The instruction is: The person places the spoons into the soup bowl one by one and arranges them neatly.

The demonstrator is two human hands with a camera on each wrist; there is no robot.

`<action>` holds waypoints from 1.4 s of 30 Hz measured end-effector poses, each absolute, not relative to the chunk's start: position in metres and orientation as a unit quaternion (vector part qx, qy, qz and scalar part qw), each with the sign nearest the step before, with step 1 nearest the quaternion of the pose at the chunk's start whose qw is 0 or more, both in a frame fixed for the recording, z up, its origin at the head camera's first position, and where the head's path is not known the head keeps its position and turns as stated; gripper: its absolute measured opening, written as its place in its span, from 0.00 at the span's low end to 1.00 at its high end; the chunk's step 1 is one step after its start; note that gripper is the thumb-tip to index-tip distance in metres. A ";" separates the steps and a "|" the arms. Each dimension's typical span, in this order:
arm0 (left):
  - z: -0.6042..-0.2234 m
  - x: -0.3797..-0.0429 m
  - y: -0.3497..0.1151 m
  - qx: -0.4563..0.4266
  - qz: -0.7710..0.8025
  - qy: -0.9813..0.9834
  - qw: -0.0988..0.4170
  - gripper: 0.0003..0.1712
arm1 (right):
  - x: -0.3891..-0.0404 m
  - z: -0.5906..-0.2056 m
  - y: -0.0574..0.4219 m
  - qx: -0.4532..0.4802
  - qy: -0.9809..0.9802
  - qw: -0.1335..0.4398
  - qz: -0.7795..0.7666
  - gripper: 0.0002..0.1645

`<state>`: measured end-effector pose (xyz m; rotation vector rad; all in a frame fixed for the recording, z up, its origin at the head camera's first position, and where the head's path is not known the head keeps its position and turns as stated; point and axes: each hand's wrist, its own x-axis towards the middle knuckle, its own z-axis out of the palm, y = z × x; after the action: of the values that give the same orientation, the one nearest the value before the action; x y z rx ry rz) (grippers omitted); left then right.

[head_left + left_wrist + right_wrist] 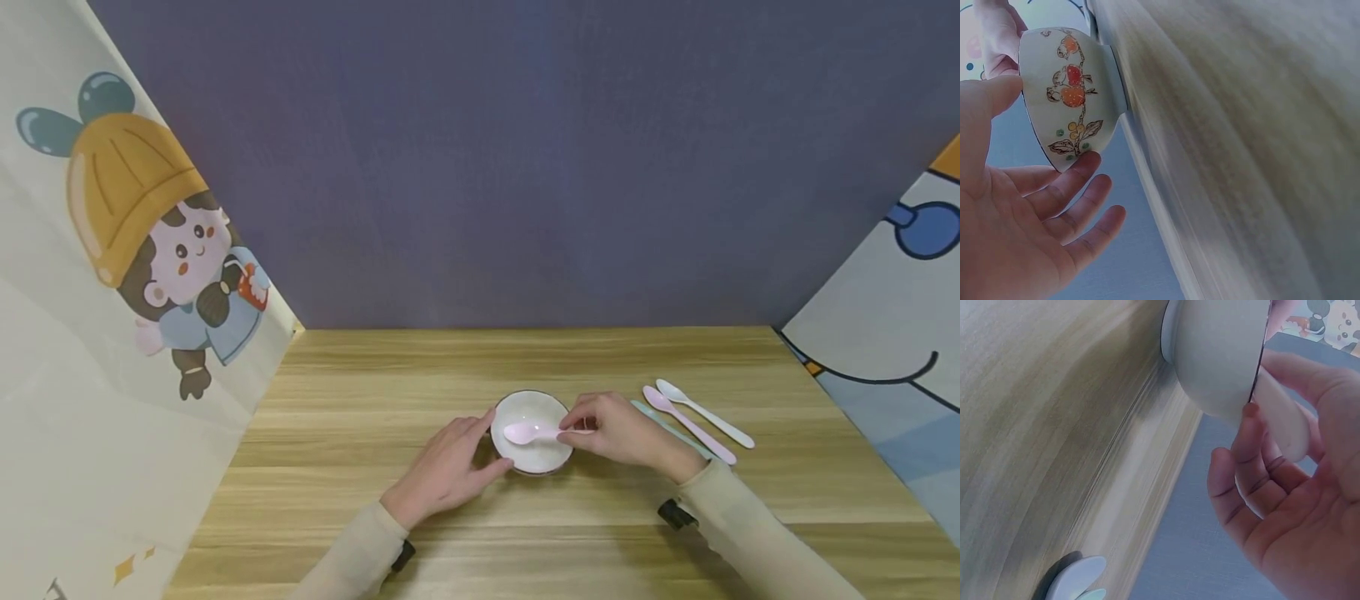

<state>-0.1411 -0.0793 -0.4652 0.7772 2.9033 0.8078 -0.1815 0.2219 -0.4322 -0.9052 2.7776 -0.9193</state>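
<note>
A small white bowl (517,407) with a dark rim stands on the wooden table; the left wrist view shows painted orange fruit and leaves on its side (1073,94). My left hand (447,467) holds the bowl from the left, thumb at one side of the rim and fingers at the other. A pale pink spoon (521,432) lies across the bowl, its scoop inside. From the right, my right hand (618,429) pinches the spoon's handle (1283,415) between thumb and fingers at the rim.
On the table (337,467), right of the bowl, lie a white spoon (708,414), a pink spoon (690,425) and a pale green spoon (667,426), partly hidden by the right hand. A dark blue panel (525,167) rises behind, with cartoon-printed walls at both sides.
</note>
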 end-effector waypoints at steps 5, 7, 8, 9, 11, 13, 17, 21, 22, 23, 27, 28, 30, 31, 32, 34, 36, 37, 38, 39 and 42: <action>-0.465 -0.141 -0.079 0.248 0.261 0.933 0.015 0.49 | -0.181 -0.435 0.223 -0.299 0.903 0.033 -0.308 0.06; -0.465 -0.141 -0.079 0.249 0.263 0.932 0.014 0.49 | -0.182 -0.437 0.224 -0.299 0.903 0.030 -0.309 0.05; -0.465 -0.141 -0.079 0.250 0.263 0.932 0.013 0.49 | -0.182 -0.437 0.225 -0.298 0.903 0.029 -0.310 0.04; -0.465 -0.141 -0.079 0.252 0.263 0.931 0.012 0.49 | -0.183 -0.438 0.225 -0.297 0.902 0.028 -0.311 0.04; -0.465 -0.141 -0.079 0.254 0.262 0.931 0.009 0.49 | -0.184 -0.440 0.227 -0.296 0.902 0.027 -0.314 0.03; -0.465 -0.141 -0.079 0.256 0.261 0.931 0.008 0.49 | -0.184 -0.441 0.229 -0.298 0.900 0.025 -0.316 0.02; -0.465 -0.140 -0.079 0.258 0.263 0.930 0.006 0.49 | -0.184 -0.440 0.234 -0.299 0.900 0.018 -0.318 0.03; -0.466 -0.140 -0.079 0.259 0.266 0.929 0.003 0.49 | -0.185 -0.435 0.237 -0.288 0.901 0.019 -0.323 0.03; -0.465 -0.140 -0.079 0.259 0.266 0.928 0.002 0.49 | -0.185 -0.434 0.238 -0.286 0.901 0.020 -0.325 0.03; -0.466 -0.140 -0.079 0.260 0.267 0.928 0.000 0.48 | -0.185 -0.433 0.238 -0.285 0.901 0.020 -0.326 0.03; -0.465 -0.141 -0.079 0.261 0.267 0.928 -0.002 0.48 | -0.184 -0.429 0.241 -0.277 0.905 0.019 -0.323 0.05; -0.465 -0.141 -0.079 0.261 0.267 0.928 -0.001 0.48 | -0.184 -0.428 0.241 -0.275 0.906 0.017 -0.323 0.06; -0.465 -0.141 -0.079 0.260 0.267 0.928 0.000 0.48 | -0.183 -0.427 0.243 -0.268 0.909 0.012 -0.319 0.07; -0.465 -0.141 -0.080 0.259 0.266 0.928 0.000 0.48 | -0.184 -0.427 0.243 -0.266 0.910 0.009 -0.317 0.07; -0.465 -0.141 -0.080 0.258 0.265 0.929 0.000 0.48 | -0.184 -0.427 0.243 -0.263 0.912 0.007 -0.315 0.08; -0.465 -0.142 -0.081 0.257 0.264 0.930 0.001 0.49 | -0.185 -0.428 0.244 -0.254 0.916 0.003 -0.312 0.08; -0.465 -0.142 -0.081 0.255 0.262 0.931 0.004 0.49 | -0.185 -0.428 0.246 -0.246 0.919 0.001 -0.308 0.07; -0.465 -0.142 -0.082 0.254 0.260 0.932 0.005 0.49 | -0.185 -0.429 0.247 -0.245 0.919 -0.001 -0.308 0.07; -0.465 -0.142 -0.081 0.254 0.259 0.932 0.006 0.49 | -0.185 -0.428 0.248 -0.243 0.920 -0.002 -0.308 0.08; -0.465 -0.142 -0.081 0.253 0.258 0.932 0.008 0.49 | -0.185 -0.428 0.250 -0.243 0.919 -0.004 -0.310 0.08; -0.466 -0.142 -0.081 0.254 0.255 0.933 0.008 0.50 | -0.186 -0.426 0.253 -0.255 0.912 -0.018 -0.320 0.07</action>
<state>-0.1424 -0.0811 -0.4656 0.7944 2.9155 0.7980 -0.1862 0.2530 -0.4261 -0.8113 2.8988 -1.0160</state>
